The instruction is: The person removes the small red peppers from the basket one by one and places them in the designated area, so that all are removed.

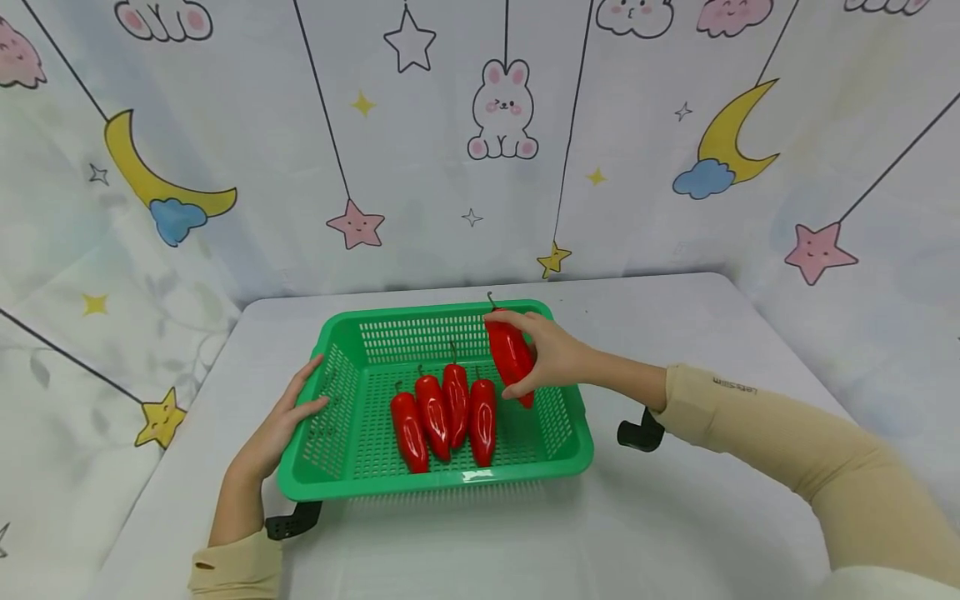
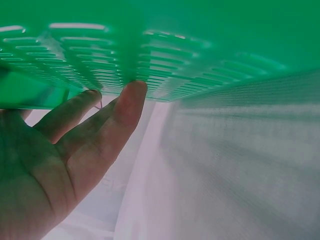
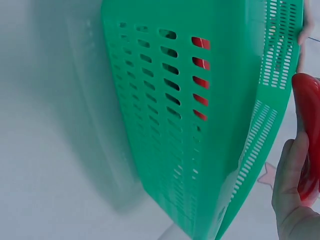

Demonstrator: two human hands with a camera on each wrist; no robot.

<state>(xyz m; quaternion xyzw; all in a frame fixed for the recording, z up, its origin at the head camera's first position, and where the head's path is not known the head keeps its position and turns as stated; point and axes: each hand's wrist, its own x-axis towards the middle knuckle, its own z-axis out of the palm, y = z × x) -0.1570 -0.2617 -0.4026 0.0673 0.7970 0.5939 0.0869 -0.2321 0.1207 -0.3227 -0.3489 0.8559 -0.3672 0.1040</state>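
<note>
My right hand (image 1: 551, 354) pinches a red chili pepper (image 1: 508, 350) with a dark curved stem, over the right part of a green plastic basket (image 1: 450, 483). In the right wrist view the same pepper (image 3: 310, 130) shows at the right edge, against the fingers. Several more glossy red peppers (image 1: 482, 421) lie side by side on the basket's slotted floor. At the basket's left side, my left hand (image 1: 273, 429) holds the rim, thumb over the edge. The left wrist view shows fingers (image 2: 131, 102) of that hand spread against the slotted outer wall.
A white-covered table (image 1: 675, 517) lies under the basket. Behind it hangs a pale curtain (image 1: 450, 167) printed with moons, stars and a rabbit. Black wrist mounts (image 1: 641, 432) sit by both forearms, the right one close beside the basket.
</note>
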